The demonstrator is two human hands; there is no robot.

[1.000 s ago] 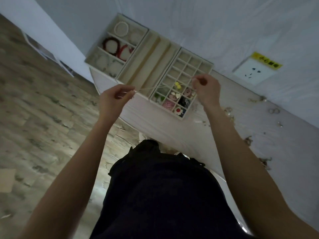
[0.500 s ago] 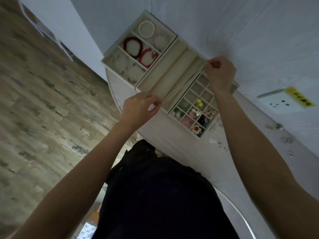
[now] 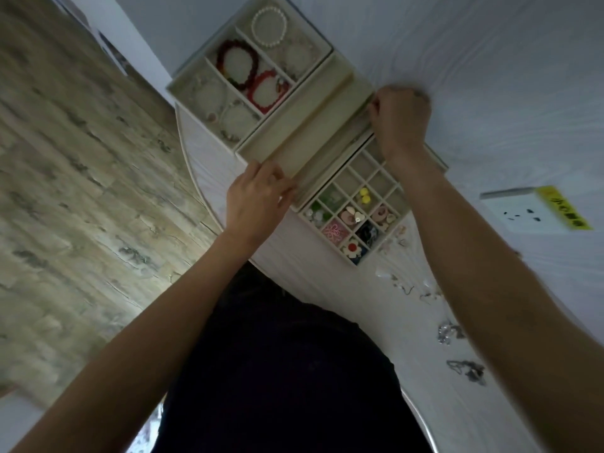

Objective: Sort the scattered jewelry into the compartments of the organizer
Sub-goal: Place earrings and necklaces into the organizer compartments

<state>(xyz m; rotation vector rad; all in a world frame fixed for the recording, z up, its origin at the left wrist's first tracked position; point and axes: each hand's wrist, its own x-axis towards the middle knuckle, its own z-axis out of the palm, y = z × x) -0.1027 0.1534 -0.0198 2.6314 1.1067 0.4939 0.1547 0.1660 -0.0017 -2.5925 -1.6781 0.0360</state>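
Pinching the ends of a thin chain [image 3: 340, 151], both hands are holding it stretched over the long-slot tray [image 3: 304, 138] of the organizer. Left hand [image 3: 258, 201] is gripping the chain's near end at the tray's near edge, fingers curled tight. Right hand [image 3: 400, 120] is clenching the far end at the tray's far edge. Beyond the left hand, the bracelet tray [image 3: 196, 93] is holding red, dark and pearl bracelets. Between the two forearms, the small-grid tray [image 3: 374, 181] is holding earrings. Loose jewelry [image 3: 451, 331] is lying scattered beside the right forearm on the table [image 3: 327, 279].
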